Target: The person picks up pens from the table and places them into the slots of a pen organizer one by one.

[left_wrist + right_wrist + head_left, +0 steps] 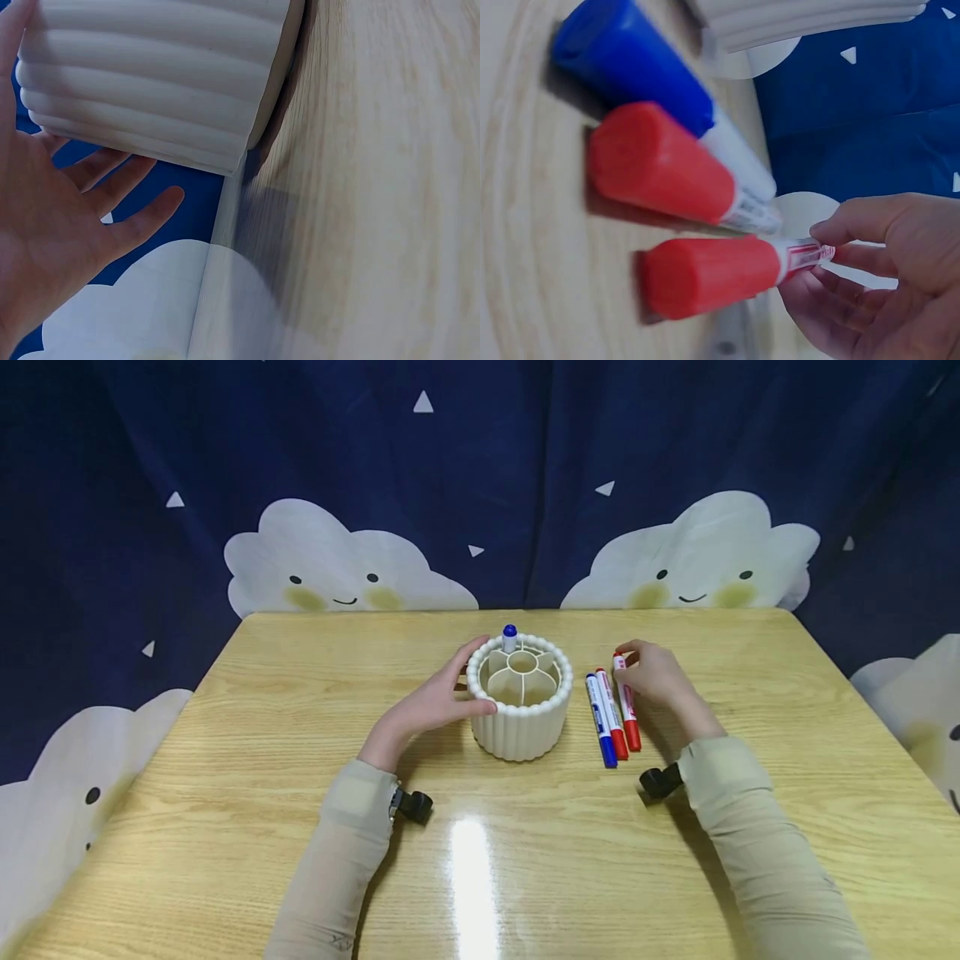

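A cream ribbed pen holder (521, 731) with several compartments stands upright on the table. My left hand (429, 700) holds its left side, thumb along the near rim and fingers round the far side; the little finger sticks out free in the left wrist view. One blue-topped marker (510, 640) stands in a rear compartment. To the right of the holder, my right hand (657, 677) pinches the far end of a red marker (712, 274) between thumb and fingers. The marker's red cap points toward me. Beside it lie another red marker (612, 720) and a blue marker (601, 718), nearly parallel.
The wooden table (262, 710) ends at a dark blue curtain (360, 452) printed with white clouds and triangles. A black wrist camera (414, 807) sits at the left cuff, and another wrist camera (660, 782) at the right cuff, both low over the table.
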Demonstrator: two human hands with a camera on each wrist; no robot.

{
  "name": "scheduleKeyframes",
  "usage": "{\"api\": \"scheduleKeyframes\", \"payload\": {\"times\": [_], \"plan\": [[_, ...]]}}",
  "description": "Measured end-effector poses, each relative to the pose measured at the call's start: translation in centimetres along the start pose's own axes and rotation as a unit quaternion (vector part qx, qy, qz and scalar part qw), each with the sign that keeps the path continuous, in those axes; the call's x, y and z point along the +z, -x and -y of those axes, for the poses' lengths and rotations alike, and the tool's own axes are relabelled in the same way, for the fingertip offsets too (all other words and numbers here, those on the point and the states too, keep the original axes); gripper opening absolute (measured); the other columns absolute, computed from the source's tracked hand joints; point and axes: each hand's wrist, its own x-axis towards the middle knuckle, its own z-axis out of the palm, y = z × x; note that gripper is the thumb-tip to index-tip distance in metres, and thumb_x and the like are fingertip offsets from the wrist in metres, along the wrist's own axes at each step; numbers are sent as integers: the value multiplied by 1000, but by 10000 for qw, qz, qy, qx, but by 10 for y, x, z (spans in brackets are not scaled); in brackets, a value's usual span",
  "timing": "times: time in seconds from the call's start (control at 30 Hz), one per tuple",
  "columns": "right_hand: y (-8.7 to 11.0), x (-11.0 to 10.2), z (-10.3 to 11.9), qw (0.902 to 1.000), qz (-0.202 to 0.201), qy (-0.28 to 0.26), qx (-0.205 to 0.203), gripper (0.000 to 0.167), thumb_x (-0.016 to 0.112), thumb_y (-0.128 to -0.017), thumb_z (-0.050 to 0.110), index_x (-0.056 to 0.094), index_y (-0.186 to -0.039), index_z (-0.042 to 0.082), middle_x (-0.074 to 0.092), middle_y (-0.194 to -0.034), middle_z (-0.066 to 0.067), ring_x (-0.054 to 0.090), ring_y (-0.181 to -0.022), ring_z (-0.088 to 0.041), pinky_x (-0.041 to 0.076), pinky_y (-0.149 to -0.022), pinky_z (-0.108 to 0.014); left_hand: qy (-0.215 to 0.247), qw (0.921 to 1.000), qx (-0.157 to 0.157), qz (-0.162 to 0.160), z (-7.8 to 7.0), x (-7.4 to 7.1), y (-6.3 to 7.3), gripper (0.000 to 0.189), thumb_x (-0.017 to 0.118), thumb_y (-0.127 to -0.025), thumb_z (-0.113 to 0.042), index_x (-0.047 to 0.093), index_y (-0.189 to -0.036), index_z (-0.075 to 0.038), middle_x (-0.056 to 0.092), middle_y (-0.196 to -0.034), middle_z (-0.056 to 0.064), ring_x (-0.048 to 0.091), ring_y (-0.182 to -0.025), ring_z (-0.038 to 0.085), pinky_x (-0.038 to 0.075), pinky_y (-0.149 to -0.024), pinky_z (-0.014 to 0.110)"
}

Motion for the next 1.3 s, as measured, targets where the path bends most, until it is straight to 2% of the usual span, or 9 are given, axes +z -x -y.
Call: {"api": "scheduleKeyframes", "payload": {"times": [0.1, 0.23, 0.4, 0.53, 0.8, 0.97, 1.1, 1.3], "plan": [[3, -5, 6, 9993, -7, -352, 83, 46, 54, -85, 14, 42, -127, 0, 51, -113, -25, 57, -71, -22, 51, -56, -27, 64, 10000, 13, 3, 0, -1, 0, 91, 70, -79, -17, 10, -147, -21, 16, -150, 3, 34, -128, 23, 37, -101, 37], [7, -10, 14, 9975, -135, -683, 98, 46, 56, -85, 14, 42, -127, 3, 51, -112, -22, 58, -72, -26, 53, -59, -31, 137, 9999, -36, 8, 1, -1, 1, 91, 71, -78, -18, 11, -147, -24, 17, -150, 3, 36, -128, 23, 38, -100, 36], [12, -14, 25, 9954, -378, -867, -161, 45, 59, -84, 14, 45, -125, 6, 54, -109, -19, 58, -83, -28, 55, -64, -35, 241, 9997, -66, 18, 1, -1, 1, 91, 71, -78, -18, 11, -146, -25, 16, -150, 2, 36, -127, 23, 39, -100, 36], [14, -16, 35, 9931, -552, -978, -337, 44, 60, -83, 13, 46, -123, 7, 54, -108, -18, 56, -88, -28, 56, -63, -32, 237, 9997, -74, 21, 1, 0, 1, 91, 71, -78, -18, 11, -146, -27, 16, -150, 2, 37, -127, 23, 39, -100, 36], [21, -22, 54, 9883, -993, -913, -715, 43, 63, -82, 15, 48, -122, 9, 56, -107, -15, 56, -88, -27, 53, -63, -25, 222, 9997, -112, 24, 2, 0, -1, 91, 71, -78, -19, 11, -146, -29, 16, -150, 1, 36, -127, 24, 38, -100, 37], [28, -21, 65, 9803, -1195, -1286, -907, 42, 63, -82, 15, 49, -121, 10, 56, -105, -12, 57, -85, -23, 52, -60, -21, 201, 9997, -128, 30, 2, 0, -1, 91, 71, -78, -19, 12, -146, -30, 16, -150, 0, 35, -128, 22, 38, -100, 36], [31, -22, 73, 9732, -1455, -1383, -1127, 40, 63, -83, 16, 50, -120, 13, 56, -102, -9, 57, -82, -19, 51, -59, -19, 171, 9998, -121, 29, 3, 0, -1, 91, 71, -78, -20, 11, -146, -30, 15, -151, 0, 33, -129, 22, 36, -102, 37], [36, -27, 83, 9535, -2002, -1483, -1695, 39, 64, -81, 11, 53, -119, 14, 58, -98, -7, 58, -76, -12, 49, -58, -14, 122, 9999, -28, 18, 3, 0, -1, 91, 71, -78, -19, 11, -146, -25, 16, -150, 2, 33, -129, 23, 36, -102, 38]]}}
